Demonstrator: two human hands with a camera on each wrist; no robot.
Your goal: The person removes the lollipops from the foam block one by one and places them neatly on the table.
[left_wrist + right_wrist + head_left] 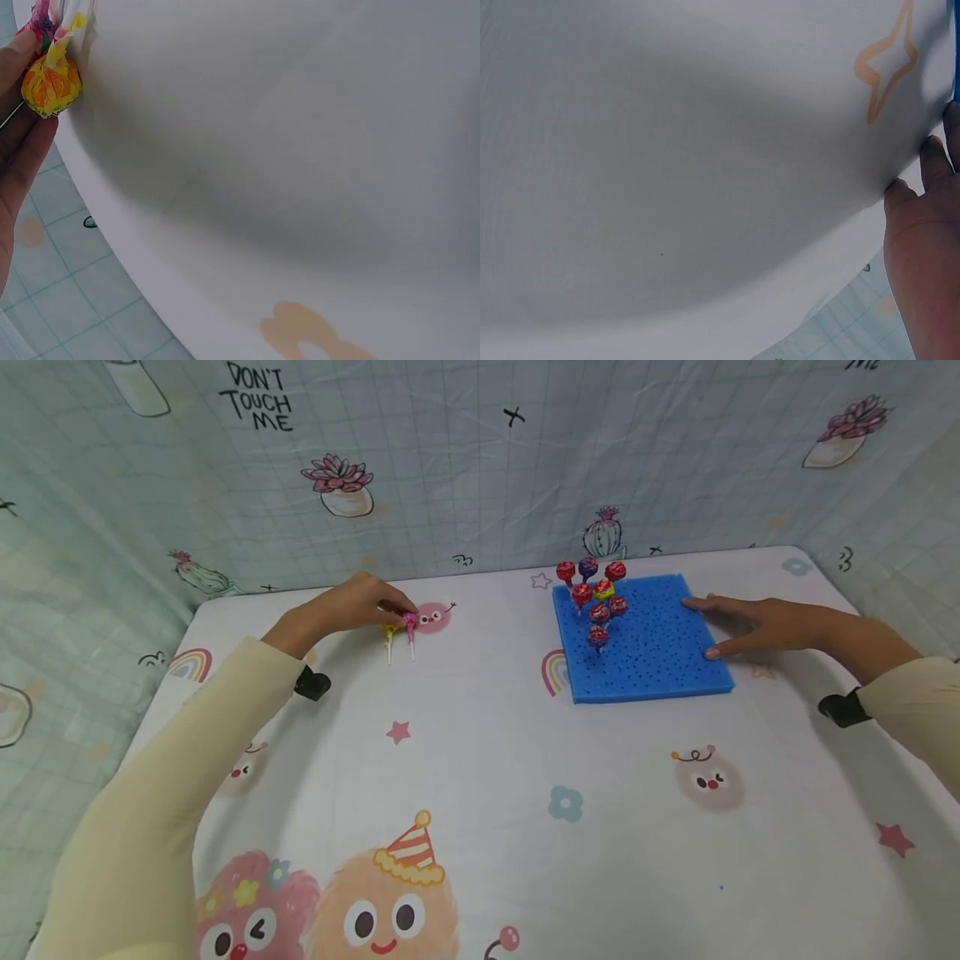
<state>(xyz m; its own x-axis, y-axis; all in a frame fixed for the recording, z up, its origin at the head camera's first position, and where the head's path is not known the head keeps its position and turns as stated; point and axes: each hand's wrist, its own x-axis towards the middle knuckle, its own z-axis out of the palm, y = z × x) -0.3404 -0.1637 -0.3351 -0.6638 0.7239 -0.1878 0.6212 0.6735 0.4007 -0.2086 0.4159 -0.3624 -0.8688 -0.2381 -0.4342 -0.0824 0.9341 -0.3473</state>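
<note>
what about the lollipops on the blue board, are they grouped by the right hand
No, these lollipops cluster toward the left side of the blue board, while the right hand is at its right edge.

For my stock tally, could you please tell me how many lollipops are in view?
10: eight lollipops stand in the blue board, toward its left; one yellow, one pink at the left hand. Others may be hidden.

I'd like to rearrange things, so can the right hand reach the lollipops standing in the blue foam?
Probably yes: the right hand is at the right edge of the blue foam, and only bare, dotted surface separates it from the lollipops on the left.
</note>
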